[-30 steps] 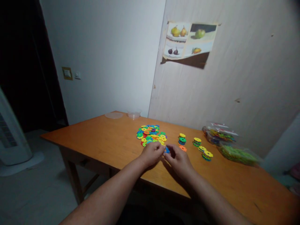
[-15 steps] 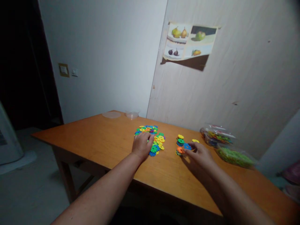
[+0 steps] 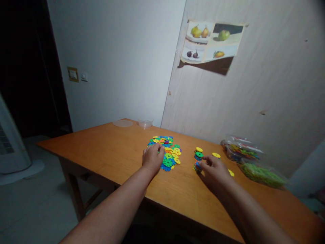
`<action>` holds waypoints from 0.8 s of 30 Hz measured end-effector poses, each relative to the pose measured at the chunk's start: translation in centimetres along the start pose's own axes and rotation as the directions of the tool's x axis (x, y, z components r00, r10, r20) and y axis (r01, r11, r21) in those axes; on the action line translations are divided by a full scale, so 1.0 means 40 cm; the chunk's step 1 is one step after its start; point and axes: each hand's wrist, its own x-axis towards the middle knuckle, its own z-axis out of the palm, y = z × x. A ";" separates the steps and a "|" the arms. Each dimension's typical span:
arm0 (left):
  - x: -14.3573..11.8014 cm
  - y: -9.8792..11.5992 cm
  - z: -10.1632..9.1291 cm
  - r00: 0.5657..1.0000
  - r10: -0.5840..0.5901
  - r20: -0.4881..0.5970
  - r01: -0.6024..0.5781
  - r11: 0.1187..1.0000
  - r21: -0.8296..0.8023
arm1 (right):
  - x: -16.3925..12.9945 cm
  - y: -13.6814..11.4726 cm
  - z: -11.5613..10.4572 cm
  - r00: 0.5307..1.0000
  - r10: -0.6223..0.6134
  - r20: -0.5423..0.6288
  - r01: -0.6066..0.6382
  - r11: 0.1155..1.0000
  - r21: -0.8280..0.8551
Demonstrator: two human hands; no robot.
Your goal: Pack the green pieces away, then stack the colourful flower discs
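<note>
A pile of small coloured plastic discs lies on the orange wooden table. My left hand rests on the near left side of that pile, fingers curled onto the discs. My right hand is further right, its fingertips touching a short stack of discs on the table. Just behind that one stands another short stack with a yellow disc on top. A yellow-topped stack and a yellow disc show past my right hand.
Two clear plastic bags, one of mixed coloured pieces and one of green pieces, lie at the table's right. A clear lid and a small clear bowl sit at the far edge by the wall. A white appliance stands on the floor at left.
A second ago both hands were together holding a blue disc near the table's front. They parted: the left went onto the pile, the right carried the blue disc to the short stack.
</note>
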 end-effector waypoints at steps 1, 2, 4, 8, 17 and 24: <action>0.000 0.000 0.001 1.000 -0.010 0.001 0.010 1.000 -0.004 | -0.001 -0.015 0.004 1.000 -0.020 -0.006 0.020 1.000 -0.005; 0.000 0.001 0.002 1.000 -0.014 0.001 0.014 1.000 -0.008 | -0.001 -0.034 0.009 0.999 -0.038 0.005 0.038 0.999 -0.013; 0.000 0.003 0.004 1.000 -0.011 0.002 0.011 1.000 -0.012 | 0.002 -0.082 0.026 0.997 -0.069 0.044 0.070 0.997 -0.020; -0.003 0.006 0.003 1.000 0.017 0.025 -0.018 1.000 0.004 | 0.010 -0.191 0.072 0.973 -0.145 0.178 0.173 0.973 -0.153; -0.012 0.014 0.000 0.993 0.062 0.098 -0.062 0.998 0.004 | 0.013 -0.247 0.139 0.968 -0.103 0.228 0.183 0.913 -0.363; -0.027 0.020 -0.013 0.976 0.128 0.174 -0.132 0.991 0.012 | 0.026 -0.195 0.056 0.999 0.034 0.002 -0.033 0.983 -0.179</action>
